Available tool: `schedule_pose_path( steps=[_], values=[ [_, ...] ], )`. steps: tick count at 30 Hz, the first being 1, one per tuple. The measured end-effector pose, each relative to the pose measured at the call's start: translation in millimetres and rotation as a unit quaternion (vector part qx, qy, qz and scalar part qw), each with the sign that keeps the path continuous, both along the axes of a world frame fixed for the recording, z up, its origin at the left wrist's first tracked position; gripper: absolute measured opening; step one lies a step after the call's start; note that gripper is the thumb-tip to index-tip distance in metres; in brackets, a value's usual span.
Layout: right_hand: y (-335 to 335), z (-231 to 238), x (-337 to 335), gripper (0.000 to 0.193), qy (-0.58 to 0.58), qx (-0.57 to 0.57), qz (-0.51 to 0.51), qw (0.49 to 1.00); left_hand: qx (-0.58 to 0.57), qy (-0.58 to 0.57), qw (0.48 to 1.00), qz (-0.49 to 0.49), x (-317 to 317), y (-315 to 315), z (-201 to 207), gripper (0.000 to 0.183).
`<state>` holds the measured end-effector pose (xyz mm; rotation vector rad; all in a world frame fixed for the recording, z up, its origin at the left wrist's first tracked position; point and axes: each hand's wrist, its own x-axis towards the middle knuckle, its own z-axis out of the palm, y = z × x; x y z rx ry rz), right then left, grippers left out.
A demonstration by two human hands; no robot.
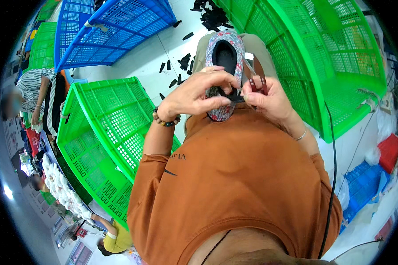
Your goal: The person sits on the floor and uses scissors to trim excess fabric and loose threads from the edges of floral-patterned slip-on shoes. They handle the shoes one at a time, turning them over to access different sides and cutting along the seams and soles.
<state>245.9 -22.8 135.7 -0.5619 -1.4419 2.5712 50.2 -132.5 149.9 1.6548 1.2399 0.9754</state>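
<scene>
A floral fabric shoe (239, 49) with a black lining lies upright on my lap, its heel end toward my body. Curled over the shoe's opening is my left hand (202, 92), fingers and thumb pinching the black edge near the heel. My right hand (269, 98) is closed beside the shoe, its thumb and fingertip close to the same edge. In it is a thin, shiny tool of two brownish metal strips with small holes (259, 70), resembling thread snips. Its tips and the exact spot being gripped are partly hidden by my fingers.
Green plastic crates stand to my right (311, 75) and left (115, 119), close to my arms. A blue crate (115, 33) is at the far left. Black scraps (212, 17) litter the white floor ahead. Other people (33, 90) work at the left, and a black cable (333, 176) hangs at my right.
</scene>
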Motion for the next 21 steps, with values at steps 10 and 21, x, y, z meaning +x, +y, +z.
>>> schedule_pose_path(
  steps=[10,21],
  values=[
    [3,16,-3,0.01,-0.016,-0.103,0.003,0.995,0.159,0.097,0.971,0.149,21,-6,-19,0.022],
    [10,15,18,0.019,-0.053,0.06,-0.11,0.991,-0.019,-0.222,0.969,0.106,46,11,-48,0.013]
  ],
)
